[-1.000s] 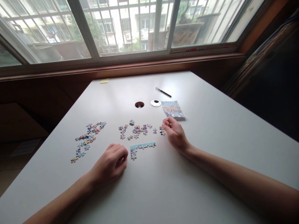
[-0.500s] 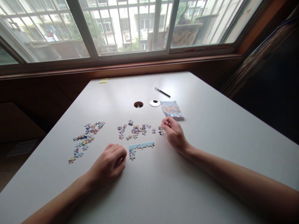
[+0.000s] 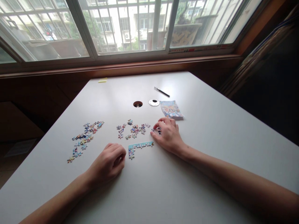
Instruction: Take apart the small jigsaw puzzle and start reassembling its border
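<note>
My left hand (image 3: 109,161) rests on the white table (image 3: 187,174) as a loose fist, just left of a joined light-blue strip of puzzle pieces (image 3: 139,147). My right hand (image 3: 167,134) lies over the right end of a scatter of loose puzzle pieces (image 3: 133,129), its fingers curled down and pinching at small pieces there. What the fingertips hold is too small to make out. A second scatter of loose pieces (image 3: 84,140) lies further left.
A printed puzzle picture card (image 3: 170,109) lies beyond my right hand. A round cable hole (image 3: 137,104), its silver cap (image 3: 154,102), a black pen (image 3: 161,91) and a yellow sticky note (image 3: 102,80) sit toward the window.
My right hand has moved left and lowered onto the loose pieces, its fingers now reaching toward the blue strip's right end. My left hand has stayed put.
</note>
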A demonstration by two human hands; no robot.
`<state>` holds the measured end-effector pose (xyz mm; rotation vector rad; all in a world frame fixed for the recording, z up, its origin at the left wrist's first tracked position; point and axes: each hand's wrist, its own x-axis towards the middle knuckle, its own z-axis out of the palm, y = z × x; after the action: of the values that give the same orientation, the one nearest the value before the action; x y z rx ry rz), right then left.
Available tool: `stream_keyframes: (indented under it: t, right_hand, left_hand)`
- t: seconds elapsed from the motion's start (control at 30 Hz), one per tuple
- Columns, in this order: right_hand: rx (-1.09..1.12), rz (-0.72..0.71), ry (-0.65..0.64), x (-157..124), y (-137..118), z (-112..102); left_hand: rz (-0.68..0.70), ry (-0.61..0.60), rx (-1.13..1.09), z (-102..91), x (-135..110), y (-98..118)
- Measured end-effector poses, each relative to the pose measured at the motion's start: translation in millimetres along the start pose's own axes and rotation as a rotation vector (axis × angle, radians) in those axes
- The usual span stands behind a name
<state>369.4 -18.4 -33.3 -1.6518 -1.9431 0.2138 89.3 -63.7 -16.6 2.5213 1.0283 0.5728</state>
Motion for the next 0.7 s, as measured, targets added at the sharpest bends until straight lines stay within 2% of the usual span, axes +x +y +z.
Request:
stream_keyframes:
  t: [0.13,0.27,0.4,0.7]
  right_hand:
    - [0.089,-0.037,-0.028,1.5,3.0,-1.3]
    - [0.186,0.039,0.038,3.0,5.9,-2.4]
    - [0.133,0.076,0.049,2.8,7.2,0.5]
    - [0.043,0.001,-0.017,-0.2,4.2,-0.1]
  left_hand:
    - [-0.009,-0.005,-0.001,1.1,-1.7,-1.0]
    - [-0.017,-0.01,-0.005,1.9,-4.0,-2.6]
    - [-0.018,-0.006,-0.007,1.3,-3.6,-2.6]
    - [-0.009,-0.008,-0.01,-0.1,-1.9,-1.5]
